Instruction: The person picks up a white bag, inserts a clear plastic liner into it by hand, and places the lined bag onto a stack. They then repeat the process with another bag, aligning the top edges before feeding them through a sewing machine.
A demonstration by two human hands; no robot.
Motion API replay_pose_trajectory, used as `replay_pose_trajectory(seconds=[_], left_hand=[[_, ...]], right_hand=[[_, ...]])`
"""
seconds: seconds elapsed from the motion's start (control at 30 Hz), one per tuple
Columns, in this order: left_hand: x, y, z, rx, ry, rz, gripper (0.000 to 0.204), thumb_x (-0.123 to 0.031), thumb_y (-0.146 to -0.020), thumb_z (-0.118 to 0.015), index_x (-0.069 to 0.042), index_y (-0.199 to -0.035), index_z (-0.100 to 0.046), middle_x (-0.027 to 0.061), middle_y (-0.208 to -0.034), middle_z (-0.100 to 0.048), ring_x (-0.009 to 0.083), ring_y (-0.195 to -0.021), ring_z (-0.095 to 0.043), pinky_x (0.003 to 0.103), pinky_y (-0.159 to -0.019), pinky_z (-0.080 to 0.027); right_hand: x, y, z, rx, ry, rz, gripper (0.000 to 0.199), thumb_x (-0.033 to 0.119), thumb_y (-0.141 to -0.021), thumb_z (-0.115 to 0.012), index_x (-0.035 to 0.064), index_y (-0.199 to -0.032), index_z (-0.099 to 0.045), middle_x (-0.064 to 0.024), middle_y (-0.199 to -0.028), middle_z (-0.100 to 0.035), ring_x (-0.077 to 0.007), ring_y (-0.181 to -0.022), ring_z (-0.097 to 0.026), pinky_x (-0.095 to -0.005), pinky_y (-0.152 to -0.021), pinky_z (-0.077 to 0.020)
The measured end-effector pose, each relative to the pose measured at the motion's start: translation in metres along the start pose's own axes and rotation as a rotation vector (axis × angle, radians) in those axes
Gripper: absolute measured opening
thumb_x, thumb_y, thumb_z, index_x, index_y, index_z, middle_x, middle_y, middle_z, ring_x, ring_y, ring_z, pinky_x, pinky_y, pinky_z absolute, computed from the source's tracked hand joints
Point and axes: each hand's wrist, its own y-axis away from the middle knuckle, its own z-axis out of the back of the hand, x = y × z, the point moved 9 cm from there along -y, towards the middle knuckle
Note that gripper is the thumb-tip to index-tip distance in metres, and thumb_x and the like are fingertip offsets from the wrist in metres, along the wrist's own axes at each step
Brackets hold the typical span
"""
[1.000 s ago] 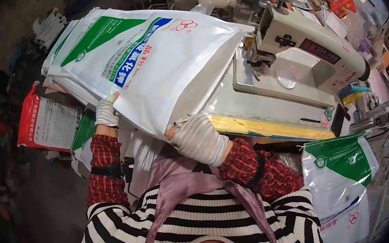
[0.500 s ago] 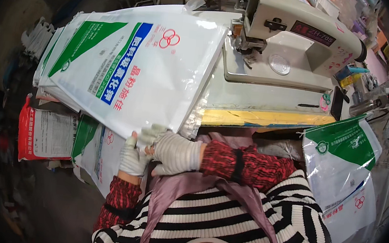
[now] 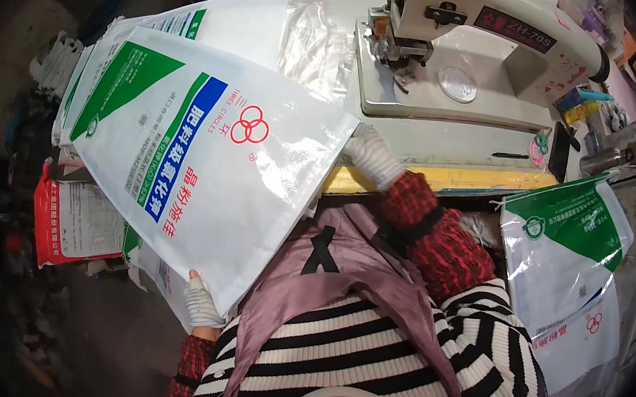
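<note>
A white printed sack (image 3: 274, 170) with a green corner, a blue band and three red rings slants across the left side of the table toward my body. My left hand (image 3: 202, 303), in a pale fingerless glove, grips its near lower corner, the thumb lying on top. At the sack's right corner, next to the table edge, my right hand (image 3: 374, 156) is closed on the material; its fingertips are partly hidden. Behind this sack lies a stack of similar sacks (image 3: 244, 21), with crumpled clear plastic liners (image 3: 315, 49) beside it.
An industrial sewing machine (image 3: 502, 31) stands at the back right of the table, a phone (image 3: 563, 144) and small scissors (image 3: 539, 149) near it. Another green-and-white sack (image 3: 564, 242) hangs at the right. A red-and-white sack (image 3: 80, 222) sits low on the left.
My hands have moved apart from the near corner, the right one up to the sack's right corner. The top sack has shifted toward me, exposing clear liners and the stack behind.
</note>
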Motion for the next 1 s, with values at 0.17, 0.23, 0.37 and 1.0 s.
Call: replay_pose_trajectory(seconds=[0.17, 0.23, 0.37, 1.0], left_hand=[[0.007, 0.004, 0.011, -0.091, -0.048, -0.035, 0.058, -0.051, -0.096, -0.037, 0.001, -0.115, -0.052, 0.0149, -0.105, -0.062, 0.0263, -0.089, -0.064, 0.036, -0.073, -0.055], [0.018, -0.003, 0.02, -0.066, -0.168, -0.033, 0.061, -0.053, -0.095, -0.038, 0.0, -0.122, -0.049, 0.0149, -0.112, -0.06, 0.0288, -0.098, -0.061, 0.04, -0.082, -0.052], [-0.012, 0.038, -0.035, -0.03, 0.249, 0.154, 0.062, -0.053, -0.094, -0.04, -0.002, -0.13, -0.043, 0.0148, -0.123, -0.054, 0.0301, -0.108, -0.056, 0.044, -0.092, -0.047], [-0.011, 0.019, 0.093, -0.412, -0.432, -0.23, 0.036, -0.025, -0.095, -0.051, 0.009, -0.106, -0.049, 0.0193, -0.076, -0.057, 0.0307, -0.067, -0.053, 0.042, -0.066, -0.043]], right_hand=[[0.023, 0.028, 0.049, -0.324, 0.0, -0.253, 0.013, 0.005, -0.084, -0.052, 0.0012, -0.085, -0.064, -0.006, -0.08, -0.065, -0.0146, -0.074, -0.059, -0.0261, -0.071, -0.0473], [0.059, 0.02, 0.058, -0.457, 0.082, 0.138, 0.015, 0.012, -0.083, -0.058, 0.001, -0.092, -0.065, -0.0101, -0.083, -0.067, -0.0191, -0.081, -0.063, -0.0285, -0.074, -0.049], [0.041, -0.025, 0.026, -0.273, 0.602, 0.035, 0.035, 0.029, -0.079, -0.064, 0.0043, -0.103, -0.067, -0.0204, -0.097, -0.066, -0.032, -0.094, -0.062, -0.0392, -0.085, -0.0467], [-0.006, 0.033, -0.044, 0.161, 0.98, 0.023, 0.034, 0.032, -0.079, -0.067, 0.0003, -0.091, -0.064, -0.0198, -0.081, -0.065, -0.0351, -0.078, -0.061, -0.0425, -0.074, -0.0479]])
